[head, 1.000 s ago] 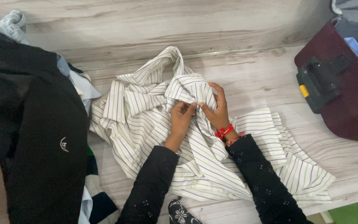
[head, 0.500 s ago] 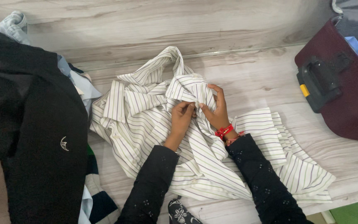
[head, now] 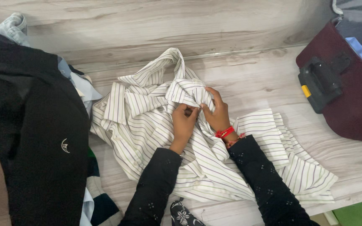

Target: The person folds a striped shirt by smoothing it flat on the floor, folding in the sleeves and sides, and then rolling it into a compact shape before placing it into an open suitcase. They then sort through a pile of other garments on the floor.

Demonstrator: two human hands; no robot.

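A white shirt with thin dark stripes (head: 147, 117) lies crumpled on a pale wood-grain surface (head: 256, 79). My left hand (head: 184, 123) pinches a fold of the shirt near its middle. My right hand (head: 215, 112), with red bands at the wrist, grips the same bunched fabric just to the right, fingers curled over it. Both hands touch each other at the fingertips. Black dotted sleeves cover both my forearms.
A pile of clothes with a black garment (head: 34, 125) on top fills the left side, a light blue piece (head: 11, 25) behind it. A maroon suitcase (head: 352, 96) with a black handle stands at the right. A green floor patch (head: 357, 211) shows bottom right.
My right hand's fingers have curled further over the bunched fabric, and the fold has shifted slightly. My left hand stays almost where it was.
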